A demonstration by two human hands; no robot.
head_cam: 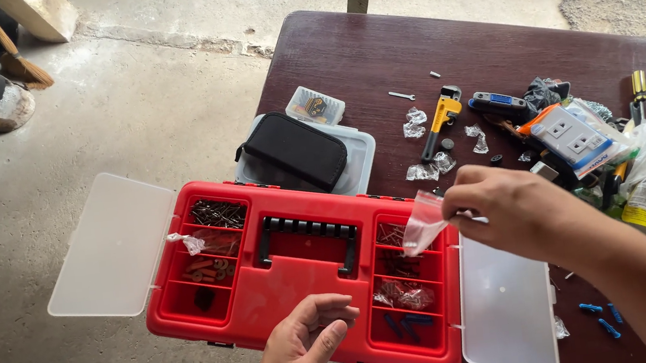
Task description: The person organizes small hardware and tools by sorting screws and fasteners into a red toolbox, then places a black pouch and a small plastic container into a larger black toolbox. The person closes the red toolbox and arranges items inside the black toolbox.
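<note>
**A:** What is looking risky to you here?

**B:** The right hand point(517, 212) is pinching a small clear plastic bag point(423, 223) by its upper corner, fingers clamped together on it, and the bag is hanging tilted over the right-hand compartments of the red toolbox point(301, 277). If the bag's mouth is pointing down, whatever is inside could be spilling into the wrong compartment, or bouncing off onto the dark table point(372, 46). I cannot tell whether anything is in it.

**A:** And the other hand?

**B:** The left hand point(309, 345) is hovering palm-up at the lower middle of the frame, fingers loosely curled and apart, gripping nothing. It is sitting just in front of the toolbox's near edge. Small parts could be slipping between those fingers, I would judge.

**A:** Anything else worrying?

**B:** The toolbox is overhanging the table's left edge, with its left clear lid point(107, 246) flapping open over the concrete floor. A push on that side could be tipping it.

**B:** The right clear lid point(508, 310) is lying open too, at the lower right.

**A:** How is the bag itself looking?

**B:** Thin, crinkled, see-through, with a faint pinkish cast from the red behind it. It is sitting just right of the frame's centre, above the compartment holding dark screws point(392, 236). Similar crumpled bags point(431, 167) are lying on the table beyond it, near a yellow pipe wrench point(443, 115).
</note>
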